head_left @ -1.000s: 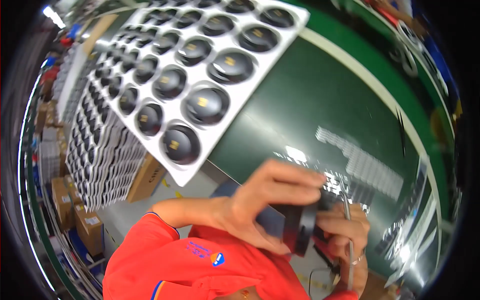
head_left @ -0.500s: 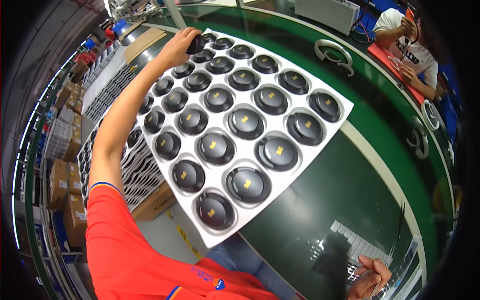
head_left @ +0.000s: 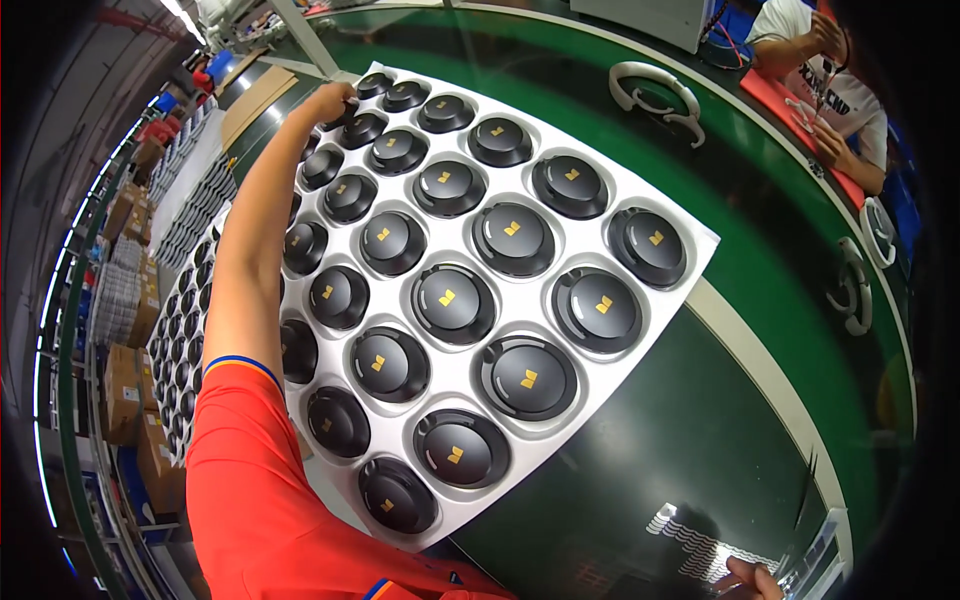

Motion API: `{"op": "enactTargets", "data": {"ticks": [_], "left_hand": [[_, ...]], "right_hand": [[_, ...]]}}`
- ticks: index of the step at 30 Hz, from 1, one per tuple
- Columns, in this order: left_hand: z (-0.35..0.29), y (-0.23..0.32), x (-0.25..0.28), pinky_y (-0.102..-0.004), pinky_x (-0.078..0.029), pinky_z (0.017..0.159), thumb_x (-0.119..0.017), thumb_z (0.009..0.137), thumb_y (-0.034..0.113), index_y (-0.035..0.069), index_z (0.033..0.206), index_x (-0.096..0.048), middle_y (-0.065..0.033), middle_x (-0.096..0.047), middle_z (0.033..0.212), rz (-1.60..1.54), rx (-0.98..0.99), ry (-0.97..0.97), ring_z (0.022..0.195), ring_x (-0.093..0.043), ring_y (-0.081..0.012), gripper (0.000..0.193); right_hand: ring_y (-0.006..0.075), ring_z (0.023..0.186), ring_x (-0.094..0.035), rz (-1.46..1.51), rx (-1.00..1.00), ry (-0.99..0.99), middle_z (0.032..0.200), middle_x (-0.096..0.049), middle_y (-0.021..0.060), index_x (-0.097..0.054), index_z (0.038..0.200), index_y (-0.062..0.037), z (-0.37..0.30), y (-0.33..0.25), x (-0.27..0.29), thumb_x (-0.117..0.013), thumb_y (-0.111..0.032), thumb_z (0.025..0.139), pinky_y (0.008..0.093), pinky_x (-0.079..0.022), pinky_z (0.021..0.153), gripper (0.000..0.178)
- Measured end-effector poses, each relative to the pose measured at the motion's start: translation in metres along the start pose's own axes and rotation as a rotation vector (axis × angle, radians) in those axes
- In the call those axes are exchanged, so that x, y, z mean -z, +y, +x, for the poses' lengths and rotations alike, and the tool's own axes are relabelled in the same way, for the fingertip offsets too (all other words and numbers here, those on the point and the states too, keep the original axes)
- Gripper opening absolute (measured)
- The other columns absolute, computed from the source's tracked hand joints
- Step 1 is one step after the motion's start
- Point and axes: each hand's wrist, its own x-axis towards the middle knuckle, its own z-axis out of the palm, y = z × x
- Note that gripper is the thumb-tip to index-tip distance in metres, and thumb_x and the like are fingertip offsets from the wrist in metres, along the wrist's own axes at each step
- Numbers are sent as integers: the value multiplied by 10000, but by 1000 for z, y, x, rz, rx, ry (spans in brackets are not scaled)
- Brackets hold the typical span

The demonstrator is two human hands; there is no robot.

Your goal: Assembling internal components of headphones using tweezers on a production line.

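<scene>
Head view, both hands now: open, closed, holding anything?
Left hand: curled near the far end of the white moulded tray; grip cannot be told.
Right hand: partly cut off by the lower edge; cannot be told.

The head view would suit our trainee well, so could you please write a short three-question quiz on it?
1. True or false: the left hand is near the upper left edge of the white tray.
2. Are the emblems on the black round parts (a) yellow, (b) red or (c) blue?
3. Which hand is apart from the tray, at the picture's lower edge?
Key: 1 true; 2 a; 3 right hand.
</scene>
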Motion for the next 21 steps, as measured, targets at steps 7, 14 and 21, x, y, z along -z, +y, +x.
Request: {"op": "enactTargets", "data": {"ticks": [7,14,21], "left_hand": [[52,11,-54,-449,-431,1001,-480,903,420,27,1205,-636,-255,-634,1189,-363,386,198,1160,-590,-389,519],[57,-36,-42,-434,-401,1028,-495,839,710,18,1226,-635,-229,-589,1296,-352,503,27,1231,-552,-339,805],[53,22,-33,-351,-500,822,-886,656,398,-33,1233,-541,-166,-656,1036,-536,433,483,997,-635,-262,798]], "right_hand": [[230,579,-598,-189,-38,200,818,-700,255,-477,1204,-25,10,-8,-11,-268,-469,1052,279,-483,581,514],[248,576,-612,-89,-100,122,844,-679,318,-483,1181,-24,14,5,-6,-290,-432,1059,261,-488,564,468],[226,520,-591,-30,-19,160,861,-660,358,-487,1186,42,13,0,-12,-315,-394,1060,246,-481,491,485]]}}
